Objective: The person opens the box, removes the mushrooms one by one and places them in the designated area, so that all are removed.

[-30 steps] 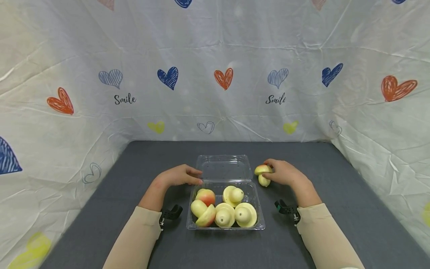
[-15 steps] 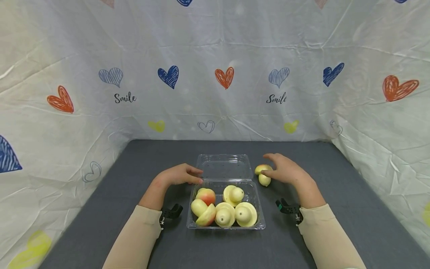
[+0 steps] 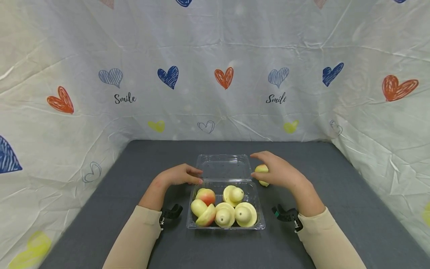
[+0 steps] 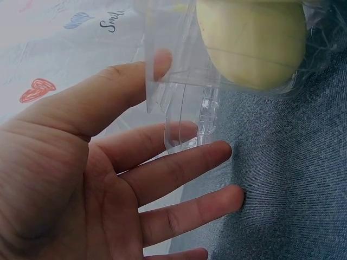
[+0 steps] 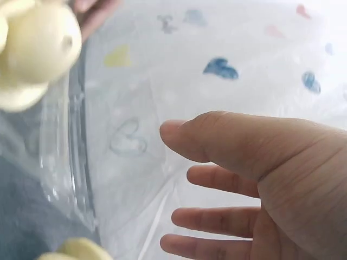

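Observation:
An open clear plastic clamshell box (image 3: 226, 228) holds several pale yellow, fruit-like pieces (image 3: 245, 215); some are mushroom-shaped, and a rounded one (image 3: 206, 196) has a red blush. At the box's back left corner is my left hand (image 3: 178, 175). In the left wrist view its thumb is at the clear plastic, seemingly touching it, and the other fingers (image 4: 179, 170) stretch out loosely. My right hand (image 3: 279, 170) hovers right of the raised lid, thumb and fingers spread with nothing held. Partly hidden behind it, another pale yellow piece (image 3: 261, 169) lies on the table.
The box's lid (image 3: 224, 167) lies folded back toward the far side. A dark grey cloth (image 3: 161, 153) covers the table. Behind and beside it hangs a white curtain (image 3: 248, 45) printed with hearts. Each wrist wears a black strap (image 3: 173, 212).
My right hand has let go of the yellow piece outside the box, spread its fingers and moved left over it. My left hand and the box have stayed in place.

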Motion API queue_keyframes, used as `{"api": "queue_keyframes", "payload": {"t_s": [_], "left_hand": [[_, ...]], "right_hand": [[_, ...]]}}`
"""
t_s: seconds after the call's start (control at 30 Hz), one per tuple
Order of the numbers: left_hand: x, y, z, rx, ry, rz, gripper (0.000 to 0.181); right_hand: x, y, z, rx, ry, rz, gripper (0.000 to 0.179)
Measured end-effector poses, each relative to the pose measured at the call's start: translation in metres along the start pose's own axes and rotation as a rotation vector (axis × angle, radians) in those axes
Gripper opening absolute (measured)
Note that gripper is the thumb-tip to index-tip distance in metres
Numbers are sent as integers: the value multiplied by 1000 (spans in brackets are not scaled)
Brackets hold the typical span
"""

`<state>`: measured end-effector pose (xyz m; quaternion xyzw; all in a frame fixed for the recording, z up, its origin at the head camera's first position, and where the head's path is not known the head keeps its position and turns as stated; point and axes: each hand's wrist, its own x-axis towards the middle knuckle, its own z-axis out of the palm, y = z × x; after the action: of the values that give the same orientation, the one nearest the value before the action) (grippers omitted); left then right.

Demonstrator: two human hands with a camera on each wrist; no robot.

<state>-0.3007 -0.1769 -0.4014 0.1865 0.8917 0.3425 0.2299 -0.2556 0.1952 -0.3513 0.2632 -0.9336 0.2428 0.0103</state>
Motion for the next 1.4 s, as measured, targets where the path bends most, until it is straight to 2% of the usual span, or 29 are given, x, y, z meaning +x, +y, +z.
{"api": "queue_keyframes", "payload": {"t_s": [0.27,0.5,0.83,1.0,1.23,1.4], "left_hand": [[-1,2,1,-16,-2,-10,61],[-2,2,2,-20,-4,-3,62],[1,0,0,-13,-6,-6,61],[1,1,0,-6,-5,-4,62],[1,1,0,-8,-8,-5,63],[0,1,0,-2,-12,8,64]], "right_hand": [[1,-26,11,-43,-30,-93,58],[4,-39,30,-70,-77,-144,51],[10,-53,54,-51,-170,-201,43],[10,-55,60,-78,-189,-190,44],[8,-55,60,-95,-226,-108,48],[8,-55,59,-97,-266,-83,45]]}}
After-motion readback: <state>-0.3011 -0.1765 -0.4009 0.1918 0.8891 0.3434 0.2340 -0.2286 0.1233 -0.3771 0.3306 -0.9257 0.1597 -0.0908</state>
